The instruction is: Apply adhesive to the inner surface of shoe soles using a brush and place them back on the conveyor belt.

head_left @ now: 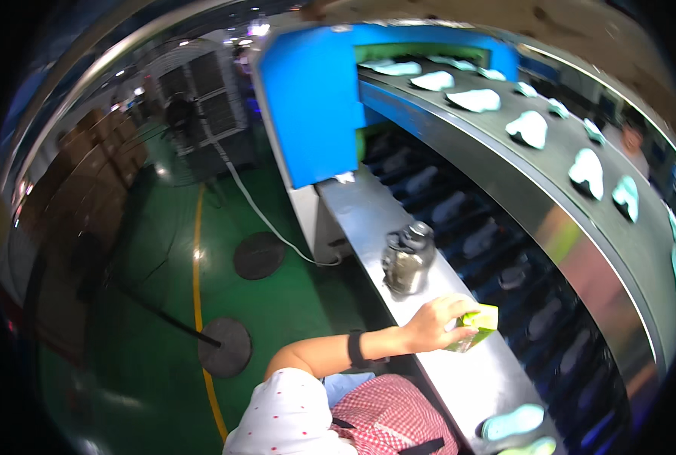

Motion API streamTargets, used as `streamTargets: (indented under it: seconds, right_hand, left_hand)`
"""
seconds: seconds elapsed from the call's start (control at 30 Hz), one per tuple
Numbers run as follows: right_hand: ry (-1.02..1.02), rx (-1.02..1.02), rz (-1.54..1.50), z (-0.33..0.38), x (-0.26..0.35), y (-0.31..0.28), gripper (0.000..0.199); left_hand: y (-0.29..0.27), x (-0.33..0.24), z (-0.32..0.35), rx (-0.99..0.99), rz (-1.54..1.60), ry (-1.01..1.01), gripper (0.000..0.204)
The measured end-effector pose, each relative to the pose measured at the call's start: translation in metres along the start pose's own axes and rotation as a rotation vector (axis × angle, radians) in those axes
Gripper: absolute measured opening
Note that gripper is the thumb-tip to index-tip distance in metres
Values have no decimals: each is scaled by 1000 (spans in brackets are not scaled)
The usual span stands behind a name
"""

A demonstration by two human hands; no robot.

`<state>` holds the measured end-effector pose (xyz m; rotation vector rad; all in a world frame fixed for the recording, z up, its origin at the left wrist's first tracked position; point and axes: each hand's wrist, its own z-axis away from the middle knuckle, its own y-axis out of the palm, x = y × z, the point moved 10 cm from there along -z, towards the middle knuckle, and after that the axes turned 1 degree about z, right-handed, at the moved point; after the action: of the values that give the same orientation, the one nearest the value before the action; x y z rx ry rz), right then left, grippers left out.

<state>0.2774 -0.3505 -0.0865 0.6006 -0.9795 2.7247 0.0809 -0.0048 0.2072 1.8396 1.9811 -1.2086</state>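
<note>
My left hand (437,324) is closed around a small yellow-green box (484,321), with the thumb and fingers on its near side. Its lower part is partly covered by the hand, so I cannot make out what it holds. The hand is over a narrow metal ledge (509,379). Just beyond the hand, a dark see-through bottle (408,262) with a lid stands on that ledge. Two pale green insoles (512,422) lie at its near end. My right hand is out of the picture.
Right of the ledge runs a lower rack with dark slots (531,280) holding shoe-shaped pieces. Above it curves a conveyor belt (535,171) with several insoles (528,129). A blue machine housing (308,106) stands ahead. Round stand bases (226,356) and a hose (251,201) are at left.
</note>
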Motion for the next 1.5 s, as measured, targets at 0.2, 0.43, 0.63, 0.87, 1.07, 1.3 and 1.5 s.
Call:
streamTargets:
  seconds: [0.2,0.43,0.63,0.87,1.07,1.3,1.5]
  right_hand:
    - [143,83,-63,-15,-3,27,18]
    - [270,70,-179,-26,6,47,16]
    - [240,80,-259,-18,22,41,25]
    - [167,5,-309,-18,32,26,24]
    - [74,-187,-514,-30,19,41,24]
    - [189,-46,-258,-22,39,15,23]
    - [214,-97,-302,-11,44,-5,22]
  left_hand:
    - [-4,-114,-24,184,177,336,34]
    - [1,-197,-15,347,282,612,26]
    - [3,-235,-21,310,593,804,30]
    - [4,-243,-18,494,533,936,32]
    - [19,-251,-12,356,609,889,30]
    - [24,-264,-20,463,596,843,24]
    - [24,-258,-9,353,701,953,21]
